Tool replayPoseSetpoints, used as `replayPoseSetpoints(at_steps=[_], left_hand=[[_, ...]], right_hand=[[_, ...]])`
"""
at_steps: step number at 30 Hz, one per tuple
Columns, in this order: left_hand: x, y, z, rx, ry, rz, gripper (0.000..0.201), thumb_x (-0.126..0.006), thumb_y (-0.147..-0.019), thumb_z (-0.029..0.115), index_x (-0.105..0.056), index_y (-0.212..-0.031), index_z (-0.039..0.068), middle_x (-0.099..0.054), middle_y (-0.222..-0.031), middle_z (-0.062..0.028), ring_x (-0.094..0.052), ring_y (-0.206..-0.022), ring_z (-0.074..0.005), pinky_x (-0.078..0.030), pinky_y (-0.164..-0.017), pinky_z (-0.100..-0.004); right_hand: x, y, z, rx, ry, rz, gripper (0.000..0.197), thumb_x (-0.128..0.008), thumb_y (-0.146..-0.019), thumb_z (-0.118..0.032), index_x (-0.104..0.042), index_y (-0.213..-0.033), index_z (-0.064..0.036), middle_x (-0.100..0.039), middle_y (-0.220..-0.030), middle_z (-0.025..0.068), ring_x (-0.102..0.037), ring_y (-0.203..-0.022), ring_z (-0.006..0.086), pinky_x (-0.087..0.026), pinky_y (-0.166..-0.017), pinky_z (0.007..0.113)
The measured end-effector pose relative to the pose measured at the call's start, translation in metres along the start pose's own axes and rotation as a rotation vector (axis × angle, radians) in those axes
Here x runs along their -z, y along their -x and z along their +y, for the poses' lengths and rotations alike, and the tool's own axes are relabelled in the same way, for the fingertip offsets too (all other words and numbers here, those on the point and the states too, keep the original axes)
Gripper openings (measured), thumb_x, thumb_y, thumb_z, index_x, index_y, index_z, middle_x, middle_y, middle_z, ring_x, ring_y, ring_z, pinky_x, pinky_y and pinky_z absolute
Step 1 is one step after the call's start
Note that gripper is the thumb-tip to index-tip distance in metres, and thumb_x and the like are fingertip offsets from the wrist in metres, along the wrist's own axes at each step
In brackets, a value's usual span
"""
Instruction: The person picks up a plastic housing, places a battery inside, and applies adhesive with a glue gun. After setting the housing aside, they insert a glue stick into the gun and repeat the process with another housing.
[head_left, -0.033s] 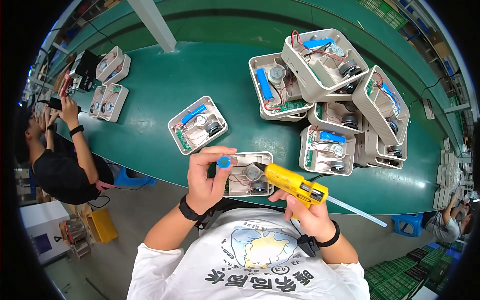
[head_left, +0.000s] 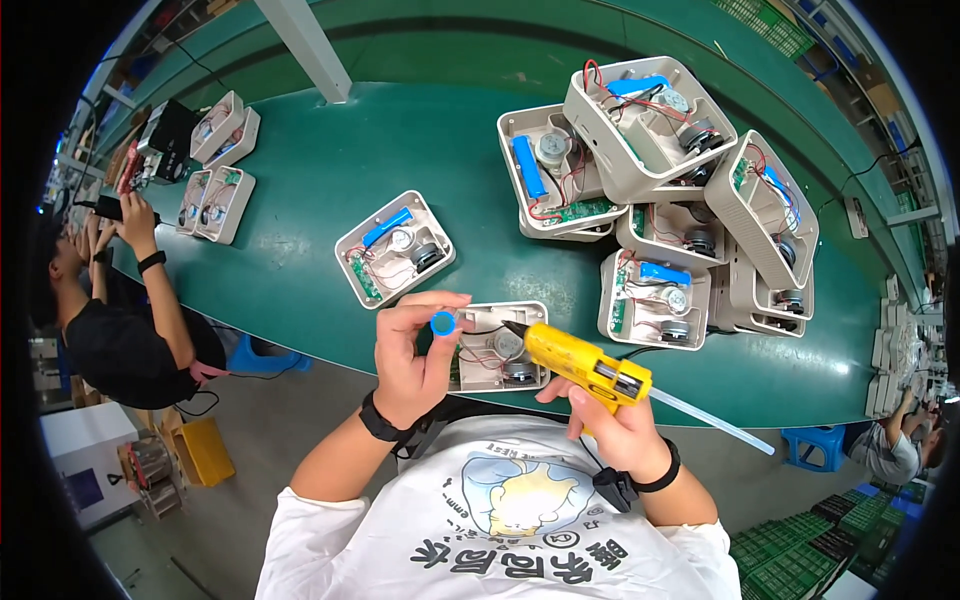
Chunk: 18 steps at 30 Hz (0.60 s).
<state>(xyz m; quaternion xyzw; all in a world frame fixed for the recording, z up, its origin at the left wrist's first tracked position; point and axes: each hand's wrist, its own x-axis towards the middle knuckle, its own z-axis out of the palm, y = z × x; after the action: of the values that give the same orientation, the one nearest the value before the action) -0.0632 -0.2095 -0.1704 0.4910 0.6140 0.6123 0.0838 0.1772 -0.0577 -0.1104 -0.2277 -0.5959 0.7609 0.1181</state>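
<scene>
My left hand point(head_left: 410, 355) pinches a blue cylindrical battery point(head_left: 443, 324), its round end facing up, over the left edge of an open beige housing point(head_left: 545, 345). Inside that housing are a round motor-like part point(head_left: 507, 344) and a dark cylinder point(head_left: 520, 372); my fingers hide its left side. A yellow hot glue gun point(head_left: 575, 358) is gripped in my right hand point(head_left: 612, 425), its dark nozzle point(head_left: 514, 328) pointing left above the housing, apart from the battery. From its rear sticks a long translucent glue stick point(head_left: 715, 420).
Another open housing point(head_left: 395, 248) with a blue battery fitted lies just beyond my left hand. Several similar housings point(head_left: 650, 130) are piled at the right. At the far left, a co-worker point(head_left: 140, 330) holds a dark tool beside more housings point(head_left: 217, 205). A metal post point(head_left: 310, 50) rises at the back.
The glue gun has shifted slightly left and up. The battery in my left hand has moved a little left.
</scene>
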Motion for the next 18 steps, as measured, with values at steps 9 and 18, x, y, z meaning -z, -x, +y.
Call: replayPoseSetpoints(at_steps=[9, 18], left_hand=[[-0.010, 0.013, -0.012, 0.063, 0.227, 0.152, 0.031, -0.057, -0.115, 0.001, -0.037, -0.138, 0.002, -0.065, -0.133, -0.0265, -0.072, -0.113, -0.0230, -0.069, -0.077, -0.0309], [-0.002, 0.015, -0.016, 0.124, 0.256, 0.096, 0.029, -0.054, -0.118, 0.008, -0.037, -0.140, 0.001, -0.064, -0.128, -0.0239, -0.073, -0.103, -0.0199, -0.068, -0.076, -0.0315]], right_hand=[[-0.020, -0.033, -0.018, -0.212, 0.494, -0.057, 0.029, -0.066, -0.116, -0.026, -0.073, -0.131, -0.0029, -0.079, -0.095, 0.0070, -0.071, -0.076, 0.0175, -0.057, -0.065, 0.034], [-0.026, -0.034, -0.031, -0.206, 0.501, -0.046, 0.030, -0.067, -0.113, -0.025, -0.073, -0.132, -0.0020, -0.081, -0.096, 0.0153, -0.075, -0.075, 0.0359, -0.058, -0.072, 0.045]])
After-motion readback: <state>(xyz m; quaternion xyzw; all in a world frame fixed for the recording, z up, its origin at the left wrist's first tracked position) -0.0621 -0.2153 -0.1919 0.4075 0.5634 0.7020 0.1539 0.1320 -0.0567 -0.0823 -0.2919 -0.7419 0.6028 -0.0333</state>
